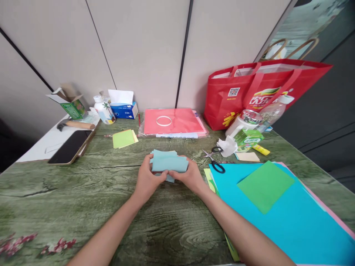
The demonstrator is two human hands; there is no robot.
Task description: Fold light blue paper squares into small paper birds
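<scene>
Both hands meet above the middle of the table, gripping a bundle of light-blue paper sheets between them. The fingers of the left hand close on the bundle's left end, and those of the right hand pinch its right end; the two thumbs nearly meet at the lower edge. The sheets are layered unevenly, with one corner poking out below the thumbs.

Beyond the left hand lies a small pile of lime-green and pale-yellow paper. Farther back, a cream-coloured ring rests on a packet of red paper. Near the right hand are open scissors with black handles, just beside a crumpled white tissue. To the right, a green square sheet lies on large blue paper.
</scene>
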